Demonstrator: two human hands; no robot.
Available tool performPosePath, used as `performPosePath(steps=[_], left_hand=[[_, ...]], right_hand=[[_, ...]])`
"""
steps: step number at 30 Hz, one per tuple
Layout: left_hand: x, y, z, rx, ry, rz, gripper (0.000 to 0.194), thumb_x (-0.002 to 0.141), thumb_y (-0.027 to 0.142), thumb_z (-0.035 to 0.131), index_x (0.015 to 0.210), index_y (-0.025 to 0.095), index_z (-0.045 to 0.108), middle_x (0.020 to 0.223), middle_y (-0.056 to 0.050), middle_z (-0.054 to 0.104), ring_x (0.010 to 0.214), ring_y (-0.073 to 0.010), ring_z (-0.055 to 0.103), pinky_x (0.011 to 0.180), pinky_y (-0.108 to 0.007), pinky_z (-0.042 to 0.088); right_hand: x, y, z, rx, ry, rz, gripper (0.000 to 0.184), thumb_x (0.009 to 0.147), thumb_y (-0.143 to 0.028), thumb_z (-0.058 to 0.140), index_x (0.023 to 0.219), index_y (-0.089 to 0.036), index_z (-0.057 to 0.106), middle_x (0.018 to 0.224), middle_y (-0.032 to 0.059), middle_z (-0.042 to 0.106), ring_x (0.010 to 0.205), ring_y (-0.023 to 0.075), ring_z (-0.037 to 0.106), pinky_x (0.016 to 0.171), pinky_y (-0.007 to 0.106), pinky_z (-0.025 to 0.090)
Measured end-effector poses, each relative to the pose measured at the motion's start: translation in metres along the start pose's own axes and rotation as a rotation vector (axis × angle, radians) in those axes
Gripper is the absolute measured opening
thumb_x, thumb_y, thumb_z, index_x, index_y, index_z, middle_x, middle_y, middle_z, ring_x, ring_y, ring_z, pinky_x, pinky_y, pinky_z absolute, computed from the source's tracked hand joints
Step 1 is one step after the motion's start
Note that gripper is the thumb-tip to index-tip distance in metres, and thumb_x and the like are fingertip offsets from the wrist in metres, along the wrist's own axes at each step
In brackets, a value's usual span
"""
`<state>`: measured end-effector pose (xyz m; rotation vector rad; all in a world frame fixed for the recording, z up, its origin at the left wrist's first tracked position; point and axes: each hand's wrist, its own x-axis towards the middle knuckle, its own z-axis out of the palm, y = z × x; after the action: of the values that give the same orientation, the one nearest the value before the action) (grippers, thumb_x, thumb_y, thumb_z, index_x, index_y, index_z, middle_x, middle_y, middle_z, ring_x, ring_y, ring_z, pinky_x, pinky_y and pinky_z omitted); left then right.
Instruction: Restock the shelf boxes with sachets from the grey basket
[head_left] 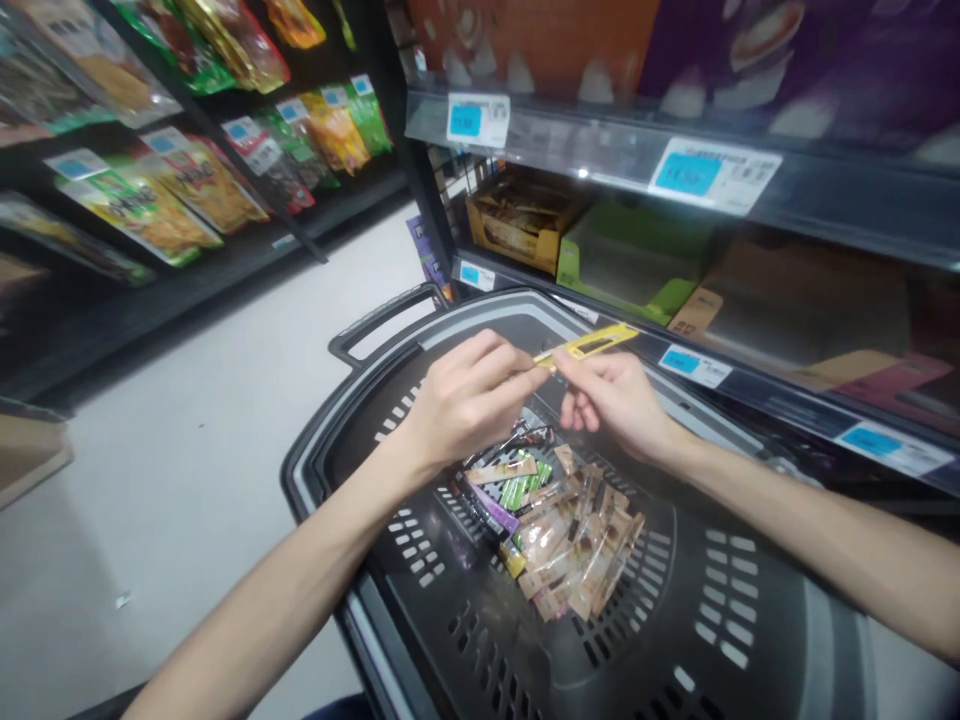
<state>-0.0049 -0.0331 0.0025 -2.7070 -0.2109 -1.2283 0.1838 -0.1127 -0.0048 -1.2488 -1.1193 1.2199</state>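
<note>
From where I sit, I can't read the print on the yellow packet; it is blurred, and its near end is covered by the fingers of the left hand. That hand's palm is hidden from me. The right hand has its forearm cut off by the right edge, the left one's by the bottom. In the basket the small packets overlap, so I can't count them. The basket's near end is cut off below. Fine print on the price tags smears. Snack bags and the orange box leave my view at the top. A white scrap is too tiny to identify.
</note>
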Motion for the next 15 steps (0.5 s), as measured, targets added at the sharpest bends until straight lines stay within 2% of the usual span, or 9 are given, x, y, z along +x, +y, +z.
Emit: performPosePath(steps=[1,3,6,9,12,15], left_hand=[[0.001,0.0,-0.001,-0.014,0.002,-0.013,0.036,0.085,0.001,0.061,0.113,0.022,0.066,0.094,-0.004,0.073,0.085,-0.0144,0.062,0.073,-0.03,0.055],[0.004,-0.001,-0.002,-0.055,0.024,-0.054,0.037,0.086,0.0,0.062,0.116,0.021,0.066,0.101,-0.006,0.074,0.091,-0.0151,0.065,0.078,-0.031,0.057],[0.009,0.003,-0.003,-0.133,0.122,-0.173,0.03,0.087,0.002,0.066,0.113,0.017,0.069,0.104,-0.008,0.074,0.094,-0.0149,0.068,0.083,-0.03,0.059],[0.014,0.008,-0.005,-0.201,0.215,-0.281,0.018,0.087,0.006,0.068,0.103,0.015,0.071,0.099,-0.007,0.074,0.091,-0.0127,0.07,0.083,-0.026,0.059],[0.019,0.014,-0.007,-0.223,0.273,-0.287,0.009,0.088,0.009,0.066,0.094,0.015,0.07,0.092,-0.005,0.072,0.084,-0.0103,0.069,0.077,-0.021,0.058],[0.022,0.015,-0.011,-0.186,0.335,-0.264,0.007,0.089,0.009,0.063,0.088,0.015,0.069,0.086,-0.003,0.07,0.078,-0.0092,0.066,0.069,-0.018,0.055]], right_hand=[[-0.002,0.0,0.0,-0.078,0.036,-0.056,0.059,0.091,-0.054,0.07,0.046,-0.019,0.053,0.043,0.002,0.055,0.041,0.0097,0.05,0.047,0.026,0.041],[-0.005,0.0,-0.001,-0.229,0.113,-0.215,0.046,0.092,-0.045,0.071,0.056,-0.019,0.056,0.051,0.0009,0.059,0.046,0.0108,0.054,0.051,0.027,0.045],[-0.006,0.002,-0.004,-0.433,0.186,-0.498,0.016,0.089,-0.03,0.074,0.086,-0.021,0.061,0.086,0.0021,0.066,0.064,0.0119,0.062,0.058,0.029,0.053],[-0.002,0.005,-0.01,-0.563,0.216,-0.658,0.023,0.088,-0.025,0.075,0.102,-0.023,0.057,0.111,0.0059,0.058,0.069,0.0115,0.065,0.056,0.03,0.056],[0.002,0.006,-0.016,-0.699,0.197,-0.725,0.025,0.088,-0.024,0.075,0.105,-0.025,0.057,0.11,0.0064,0.06,0.073,0.0145,0.067,0.061,0.033,0.06],[0.005,0.005,-0.021,-0.903,0.079,-0.858,0.023,0.09,-0.018,0.07,0.108,-0.027,0.058,0.109,0.0079,0.068,0.086,0.02,0.071,0.072,0.037,0.062]])
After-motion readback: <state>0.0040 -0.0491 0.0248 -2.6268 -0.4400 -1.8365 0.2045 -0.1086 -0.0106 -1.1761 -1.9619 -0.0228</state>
